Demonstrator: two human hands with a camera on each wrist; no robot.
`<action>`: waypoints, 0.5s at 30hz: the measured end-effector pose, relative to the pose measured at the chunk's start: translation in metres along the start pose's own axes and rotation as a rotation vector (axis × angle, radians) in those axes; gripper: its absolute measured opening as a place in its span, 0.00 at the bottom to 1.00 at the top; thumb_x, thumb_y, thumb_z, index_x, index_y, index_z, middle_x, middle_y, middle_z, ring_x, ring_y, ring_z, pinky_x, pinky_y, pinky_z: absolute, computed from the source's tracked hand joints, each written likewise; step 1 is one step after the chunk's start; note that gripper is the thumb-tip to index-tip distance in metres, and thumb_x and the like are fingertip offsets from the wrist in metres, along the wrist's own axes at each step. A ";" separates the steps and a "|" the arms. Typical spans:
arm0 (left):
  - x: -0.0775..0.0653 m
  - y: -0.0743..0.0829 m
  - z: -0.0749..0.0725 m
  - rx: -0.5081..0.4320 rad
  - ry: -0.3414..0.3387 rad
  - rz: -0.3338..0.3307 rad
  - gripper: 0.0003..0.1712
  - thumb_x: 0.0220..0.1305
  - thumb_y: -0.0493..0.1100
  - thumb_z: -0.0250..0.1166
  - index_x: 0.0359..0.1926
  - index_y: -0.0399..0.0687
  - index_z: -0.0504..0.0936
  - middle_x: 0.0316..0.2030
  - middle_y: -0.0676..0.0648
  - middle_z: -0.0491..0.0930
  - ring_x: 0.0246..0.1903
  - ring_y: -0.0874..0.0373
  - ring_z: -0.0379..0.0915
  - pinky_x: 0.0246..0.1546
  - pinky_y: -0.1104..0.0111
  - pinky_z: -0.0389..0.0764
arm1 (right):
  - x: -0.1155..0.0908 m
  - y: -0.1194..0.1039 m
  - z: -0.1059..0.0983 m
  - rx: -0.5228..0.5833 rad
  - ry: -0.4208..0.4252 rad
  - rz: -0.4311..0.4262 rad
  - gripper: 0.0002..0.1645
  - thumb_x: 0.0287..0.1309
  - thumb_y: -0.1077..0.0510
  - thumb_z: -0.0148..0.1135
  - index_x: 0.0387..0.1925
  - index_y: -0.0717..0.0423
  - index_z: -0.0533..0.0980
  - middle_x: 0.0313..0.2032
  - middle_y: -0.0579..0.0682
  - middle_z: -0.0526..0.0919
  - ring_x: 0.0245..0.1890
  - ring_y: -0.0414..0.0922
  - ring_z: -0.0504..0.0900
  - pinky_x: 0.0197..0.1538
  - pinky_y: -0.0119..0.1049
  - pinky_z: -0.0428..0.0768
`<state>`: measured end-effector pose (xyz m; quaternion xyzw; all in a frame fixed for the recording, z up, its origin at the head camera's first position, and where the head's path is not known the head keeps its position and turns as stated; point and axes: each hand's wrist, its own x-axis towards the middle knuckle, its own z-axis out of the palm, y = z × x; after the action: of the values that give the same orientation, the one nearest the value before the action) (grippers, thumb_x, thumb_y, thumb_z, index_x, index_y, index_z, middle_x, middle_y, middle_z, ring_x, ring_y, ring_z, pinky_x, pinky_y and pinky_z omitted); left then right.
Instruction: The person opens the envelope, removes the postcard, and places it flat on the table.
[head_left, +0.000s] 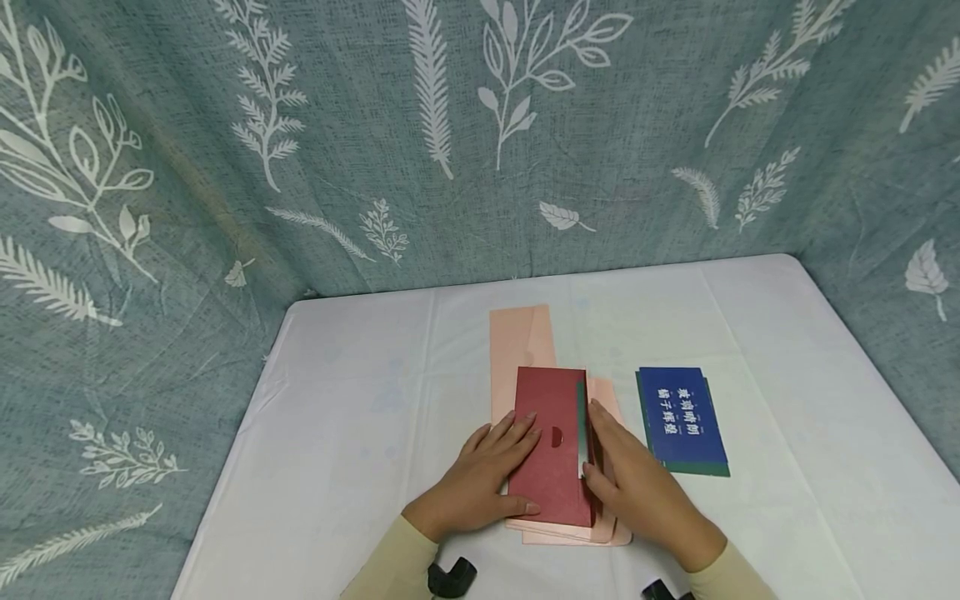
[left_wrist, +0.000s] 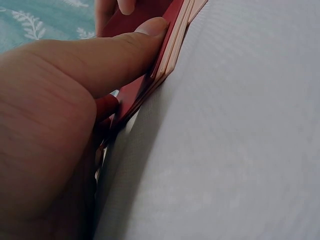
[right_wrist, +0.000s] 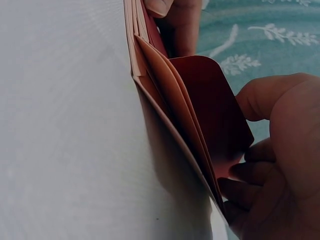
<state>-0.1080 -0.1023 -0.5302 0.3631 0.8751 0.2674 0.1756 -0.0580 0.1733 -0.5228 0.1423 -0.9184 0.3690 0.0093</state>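
Note:
A dark red envelope [head_left: 546, 450] with a half-round notch lies lengthwise on a stack of pink envelopes [head_left: 520, 342]. A narrow green card edge [head_left: 581, 425] shows along its right side. My left hand [head_left: 487, 479] rests on the red envelope with spread fingers; its thumb [left_wrist: 125, 60] lies near the front edge. At the right side, my right hand [head_left: 637, 479] pinches the raised red flap [right_wrist: 212, 100] between thumb and fingers. Parts of those fingers are hidden behind the flap. The pink envelopes' layered ends [right_wrist: 165, 85] show below it.
Right of the hands lies a small stack of blue and green cards [head_left: 682, 421] with white characters. A white cloth [head_left: 337, 433] covers the table. Patterned teal curtains [head_left: 450, 208] stand behind and at both sides. Black wrist devices [head_left: 452, 577] show near the bottom.

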 end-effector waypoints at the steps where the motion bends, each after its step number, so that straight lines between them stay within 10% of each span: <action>1: 0.000 0.000 0.000 -0.002 -0.001 0.000 0.57 0.70 0.66 0.71 0.87 0.48 0.57 0.87 0.52 0.45 0.85 0.52 0.30 0.80 0.44 0.38 | 0.000 0.000 0.000 0.001 0.001 0.000 0.48 0.73 0.59 0.66 0.85 0.66 0.54 0.83 0.60 0.59 0.80 0.60 0.63 0.73 0.61 0.67; 15: 0.001 -0.001 0.000 -0.004 -0.001 -0.003 0.57 0.70 0.66 0.71 0.87 0.49 0.57 0.87 0.53 0.45 0.85 0.53 0.29 0.80 0.44 0.38 | 0.001 0.003 -0.004 -0.009 0.040 -0.020 0.47 0.73 0.63 0.66 0.84 0.67 0.55 0.83 0.59 0.58 0.80 0.60 0.61 0.73 0.61 0.67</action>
<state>-0.1087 -0.1022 -0.5307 0.3616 0.8749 0.2689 0.1771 -0.0598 0.1780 -0.5214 0.1440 -0.9183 0.3674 0.0322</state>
